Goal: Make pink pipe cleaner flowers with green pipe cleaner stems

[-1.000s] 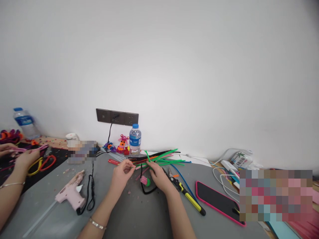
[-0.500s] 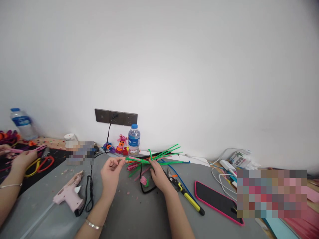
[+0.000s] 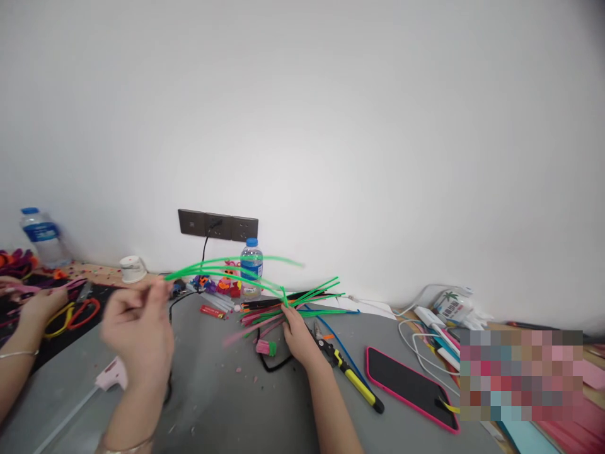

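Several long green pipe cleaners (image 3: 208,270) are pinched at one end by my left hand (image 3: 142,331), raised over the left of the grey mat. Their free ends arch rightward, blurred, in front of the water bottle (image 3: 251,271). My right hand (image 3: 300,337) is closed at the pile of pipe cleaners (image 3: 319,291), mostly green, with pink and black ones among them. Its fingertips rest on the bunch and partly hide it. A small pink and green coil (image 3: 266,348) lies left of that hand. Yellow and black pliers (image 3: 357,381) lie to its right.
The pink glue gun (image 3: 111,373) lies partly behind my left forearm. A pink-cased phone (image 3: 411,388) is at the right, near white cables and coloured paper. At far left, a co-worker's hands (image 3: 45,309) hold something pink near scissors (image 3: 85,314). Small pipe-cleaner figures stand by the bottle.
My left hand has moved left and towards me, drawing green pipe cleaners out of the pile. My right hand has stayed at the pile.
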`<state>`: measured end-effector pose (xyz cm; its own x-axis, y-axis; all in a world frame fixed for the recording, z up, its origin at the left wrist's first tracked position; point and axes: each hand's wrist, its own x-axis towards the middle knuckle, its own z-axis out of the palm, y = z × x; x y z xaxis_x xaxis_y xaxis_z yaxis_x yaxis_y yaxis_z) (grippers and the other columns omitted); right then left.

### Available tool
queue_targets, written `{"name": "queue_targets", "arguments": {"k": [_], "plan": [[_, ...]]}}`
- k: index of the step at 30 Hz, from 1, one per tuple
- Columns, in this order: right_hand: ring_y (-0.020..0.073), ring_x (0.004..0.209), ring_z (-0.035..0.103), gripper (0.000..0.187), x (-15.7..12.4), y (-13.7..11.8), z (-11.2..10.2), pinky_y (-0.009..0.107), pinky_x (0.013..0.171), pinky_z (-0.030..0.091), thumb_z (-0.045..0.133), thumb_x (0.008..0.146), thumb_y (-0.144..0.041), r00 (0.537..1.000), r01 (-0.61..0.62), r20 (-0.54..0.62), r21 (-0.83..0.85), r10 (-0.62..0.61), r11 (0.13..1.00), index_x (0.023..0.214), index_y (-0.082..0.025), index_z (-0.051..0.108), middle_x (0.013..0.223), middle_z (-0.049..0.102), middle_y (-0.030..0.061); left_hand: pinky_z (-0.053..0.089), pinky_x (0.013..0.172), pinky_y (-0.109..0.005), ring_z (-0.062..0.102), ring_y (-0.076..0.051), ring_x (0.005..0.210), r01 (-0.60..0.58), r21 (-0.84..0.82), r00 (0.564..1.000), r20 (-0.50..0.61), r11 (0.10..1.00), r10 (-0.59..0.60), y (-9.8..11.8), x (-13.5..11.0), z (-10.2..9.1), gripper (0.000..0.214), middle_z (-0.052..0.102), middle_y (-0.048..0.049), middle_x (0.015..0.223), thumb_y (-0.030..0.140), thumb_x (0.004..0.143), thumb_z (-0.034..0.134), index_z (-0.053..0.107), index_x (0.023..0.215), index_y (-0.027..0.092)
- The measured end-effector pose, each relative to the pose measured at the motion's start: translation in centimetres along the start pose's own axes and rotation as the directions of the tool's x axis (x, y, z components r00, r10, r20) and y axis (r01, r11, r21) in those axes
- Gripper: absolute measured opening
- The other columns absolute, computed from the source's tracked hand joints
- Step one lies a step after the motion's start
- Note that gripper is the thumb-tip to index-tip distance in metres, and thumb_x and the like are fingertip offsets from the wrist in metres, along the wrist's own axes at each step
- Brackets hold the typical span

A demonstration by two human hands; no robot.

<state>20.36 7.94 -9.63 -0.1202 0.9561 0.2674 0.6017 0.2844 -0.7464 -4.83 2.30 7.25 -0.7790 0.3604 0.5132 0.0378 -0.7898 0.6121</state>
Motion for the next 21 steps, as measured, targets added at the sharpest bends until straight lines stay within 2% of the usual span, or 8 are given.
{"name": "queue_targets", "arguments": {"k": [2, 4, 7, 10, 13, 17, 21], "plan": [[0.0232, 0.135, 0.042, 0.054, 0.0, -0.1, 0.1, 0.045, 0.115, 0.030, 0.041, 0.082, -0.008, 1.000, -0.014, -0.019, 0.027, 0.015, 1.000, 0.134, -0.017, 0.055, 0.139, 0.054, 0.0114, 0.059, 0.074, -0.029, 0.065, -0.014, 0.073, -0.105, -0.055, 0.994, -0.049, 0.993, 0.102, 1.8, 1.6, 0.3, 0.039, 0.064, 0.0033, 0.070, 0.017, 0.059, 0.084, 0.046, 0.065, 0.021], [0.0221, 0.133, 0.045, 0.053, 0.1, -0.2, 0.0, 0.043, 0.114, 0.032, 0.041, 0.081, -0.009, 0.999, -0.025, -0.044, 0.068, 0.028, 0.997, 0.132, -0.016, 0.057, 0.138, 0.055, 0.0106, 0.059, 0.079, -0.030, 0.066, -0.014, 0.076, -0.127, -0.063, 0.992, -0.029, 0.990, 0.125, 3.1, 2.5, 0.6, 0.036, 0.067, 0.0021, 0.075, 0.017, 0.063, 0.084, 0.048, 0.065, 0.022], [0.0218, 0.125, 0.054, 0.049, 0.2, -0.5, -0.7, 0.040, 0.108, 0.040, 0.040, 0.083, -0.013, 0.993, -0.038, -0.105, 0.143, 0.054, 0.989, 0.126, -0.016, 0.061, 0.132, 0.061, 0.0100, 0.059, 0.078, -0.028, 0.066, -0.014, 0.077, -0.034, -0.056, 0.998, 0.044, 0.998, 0.036, 3.0, 2.0, 1.2, 0.036, 0.065, 0.0037, 0.072, 0.018, 0.064, 0.084, 0.049, 0.061, 0.022], [0.0254, 0.107, 0.066, 0.042, 0.4, -0.7, -1.8, 0.041, 0.094, 0.051, 0.042, 0.084, -0.020, 0.974, -0.067, -0.199, 0.219, 0.112, 0.973, 0.116, -0.017, 0.068, 0.116, 0.071, 0.0108, 0.059, 0.071, -0.022, 0.066, -0.011, 0.071, 0.170, -0.036, 0.976, 0.146, 0.985, -0.163, 0.4, -0.2, 1.6, 0.038, 0.066, 0.0034, 0.074, 0.024, 0.061, 0.083, 0.045, 0.058, 0.020], [0.0280, 0.088, 0.070, 0.036, 0.5, -0.7, -2.9, 0.041, 0.078, 0.056, 0.047, 0.083, -0.030, 0.939, -0.083, -0.295, 0.304, 0.177, 0.949, 0.105, -0.017, 0.073, 0.102, 0.075, 0.0116, 0.059, 0.072, -0.025, 0.068, -0.013, 0.072, 0.361, 0.102, 0.887, 0.269, 0.927, -0.375, -3.0, -3.2, 1.5, 0.041, 0.067, 0.0013, 0.075, 0.032, 0.066, 0.077, 0.039, 0.059, 0.021], [0.0255, 0.073, 0.070, 0.040, 0.6, -0.4, -3.7, 0.035, 0.063, 0.057, 0.050, 0.082, -0.041, 0.879, -0.063, -0.402, 0.435, 0.257, 0.898, 0.103, -0.017, 0.073, 0.090, 0.076, 0.0114, 0.060, 0.074, -0.033, 0.070, -0.017, 0.074, 0.440, 0.259, 0.776, 0.371, 0.860, -0.509, -6.1, -7.2, 1.3, 0.043, 0.070, -0.0020, 0.078, 0.040, 0.070, 0.073, 0.035, 0.060, 0.022], [0.0213, 0.063, 0.067, 0.049, 0.8, 0.5, -4.2, 0.034, 0.059, 0.056, 0.042, 0.085, -0.045, 0.786, -0.041, -0.500, 0.544, 0.363, 0.838, 0.114, -0.014, 0.067, 0.079, 0.074, 0.0100, 0.060, 0.079, -0.035, 0.071, -0.019, 0.080, 0.430, 0.345, 0.714, 0.436, 0.834, -0.548, -7.8, -9.4, 1.1, 0.042, 0.071, -0.0024, 0.080, 0.043, 0.072, 0.070, 0.036, 0.060, 0.023]]}}
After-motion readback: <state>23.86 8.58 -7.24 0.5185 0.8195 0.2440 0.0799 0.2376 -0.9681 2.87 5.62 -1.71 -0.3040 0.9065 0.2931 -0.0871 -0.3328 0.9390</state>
